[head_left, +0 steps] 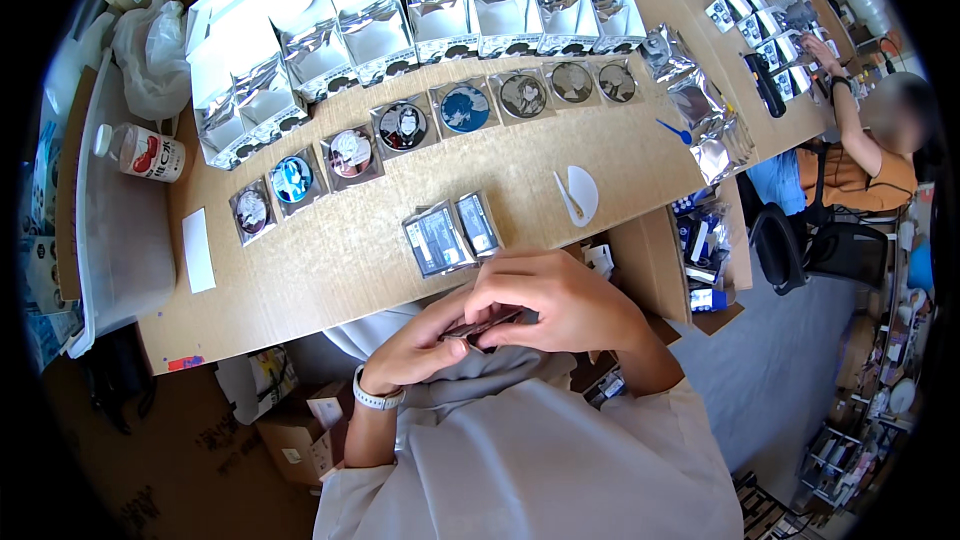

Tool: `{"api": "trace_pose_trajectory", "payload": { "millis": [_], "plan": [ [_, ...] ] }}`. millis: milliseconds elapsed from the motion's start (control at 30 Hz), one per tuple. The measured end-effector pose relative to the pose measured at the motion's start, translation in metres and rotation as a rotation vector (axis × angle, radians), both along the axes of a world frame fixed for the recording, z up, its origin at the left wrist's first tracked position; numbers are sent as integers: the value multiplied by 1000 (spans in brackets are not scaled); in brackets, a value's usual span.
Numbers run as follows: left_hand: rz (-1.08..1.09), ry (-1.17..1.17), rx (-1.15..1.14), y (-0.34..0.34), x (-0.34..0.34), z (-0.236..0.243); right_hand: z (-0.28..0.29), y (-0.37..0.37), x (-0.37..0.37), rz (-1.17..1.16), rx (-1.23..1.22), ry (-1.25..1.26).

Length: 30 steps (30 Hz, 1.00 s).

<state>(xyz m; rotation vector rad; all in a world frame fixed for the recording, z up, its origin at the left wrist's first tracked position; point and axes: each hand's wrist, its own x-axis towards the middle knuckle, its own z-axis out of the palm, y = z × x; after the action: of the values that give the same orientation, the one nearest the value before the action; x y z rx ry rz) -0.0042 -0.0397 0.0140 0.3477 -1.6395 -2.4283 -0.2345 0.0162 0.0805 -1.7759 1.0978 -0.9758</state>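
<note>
In front of our lap, just below the near edge of the pale wood-grained table [330, 280], we have a small dark flat piece [489, 326] between both hands, mostly hidden by our fingers. Our left hand [412, 342], with a pale band at its wrist, cups it from below, fingers curled in and thumb lying along its near side. Our right hand [540, 295] comes over from the other side with thumb and bent fingers drawn nearly together on the piece, leaving hardly any gap. We take the step in hand to be close fingertip work on this one piece; whether it is being opened, sleeved or only turned, we cannot tell. To our eye, the next move calls for a steady left hold and a light right pinch, so that a thin edge neither creases nor slips. Just beyond our knuckles lie dark rectangular packets in clear sleeves [437, 238]. Farther out, eight round picture discs in clear square sleeves [465, 107] form a curved row, and behind them stand open white boxes holding silver foil packets [440, 25]. A white rounded flat sheet [584, 190] lies right of the packets, well apart from the crumpled silver foil wrappers [705, 110].
</note>
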Motion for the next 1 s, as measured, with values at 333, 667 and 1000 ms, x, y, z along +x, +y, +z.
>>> {"api": "trace_pose_trajectory", "payload": {
  "millis": [333, 667, 1000],
  "plan": [
    [181, 112, 110, 3, -16, -3, 2, 0, -4, -31, -268, 193],
    [693, -212, -642, -16, -18, 17, 47, -97, -149, -726, -310, 468],
    [619, -417, -1075, -23, -24, 14, 4, -174, -208, -497, -264, 616]
  ]
}}
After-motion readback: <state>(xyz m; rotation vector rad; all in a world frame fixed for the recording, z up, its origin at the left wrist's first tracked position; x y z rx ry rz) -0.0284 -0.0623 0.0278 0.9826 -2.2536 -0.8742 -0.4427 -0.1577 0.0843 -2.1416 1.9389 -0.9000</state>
